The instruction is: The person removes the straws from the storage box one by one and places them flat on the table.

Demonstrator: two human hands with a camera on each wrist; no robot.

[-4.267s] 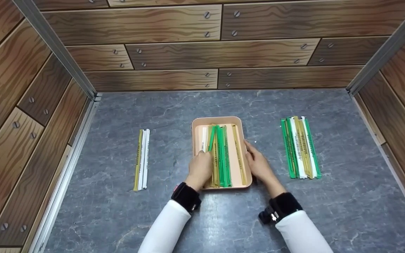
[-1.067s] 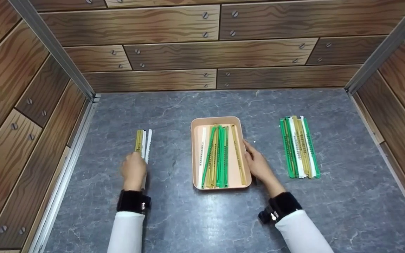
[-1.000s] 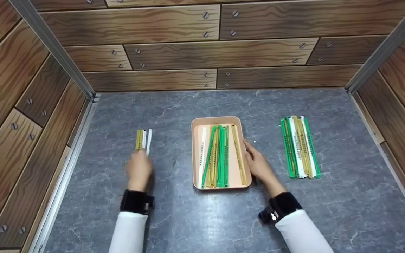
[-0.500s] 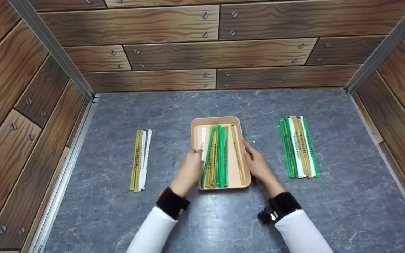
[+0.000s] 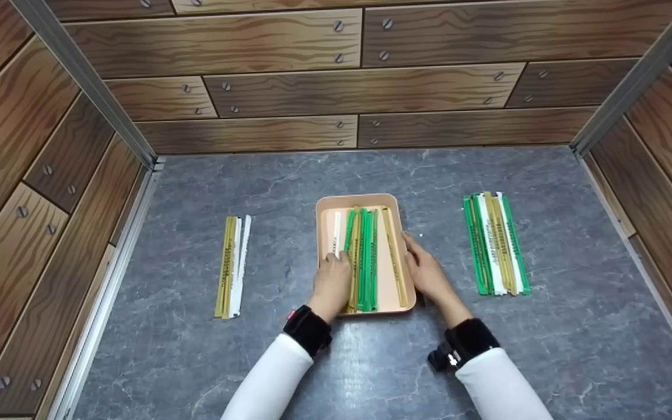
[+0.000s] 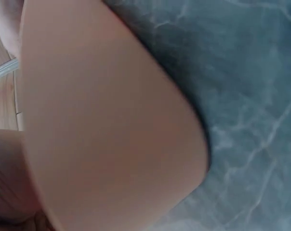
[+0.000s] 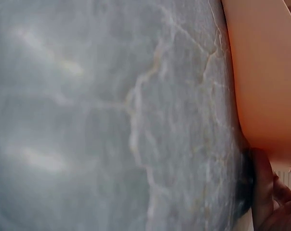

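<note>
Tray: shallow pink-peach tray (image 5: pixel 359 199) flat on the grey marbled tabletop (image 5: pixel 289 175); its outer wall fills much of the left wrist view.
Packets in tray: slim printed packets, lying lengthwise; one white packet (image 5: pixel 336 230) along the tray's left side, a green and gold bundle (image 5: pixel 365 262) at its middle, a lone gold packet (image 5: pixel 394 256) slanting along its right side.
Left hand: left hand (image 5: pixel 331 283) over the tray's left half, fingers bent down at the white packet and the bundle's left edge; tips hidden, so cannot tell whether anything is pinched.
Right hand: right hand (image 5: pixel 426 271) at the tray's right side, fingers mostly extended and touching the outer wall; no packet in it.
Left group: gold and white packets (image 5: pixel 233 268) side by side on the tabletop, well apart from the tray, to its left.
Right group: green, white and gold packets (image 5: pixel 496 245) in a row, right of the tray, beyond the right hand.
Wrists: black bands (image 5: pixel 471 340), white sleeves (image 5: pixel 269 373), nearer the wearer than the tray.
Backdrop: wood-patterned panels (image 5: pixel 283 93) behind the tray.
</note>
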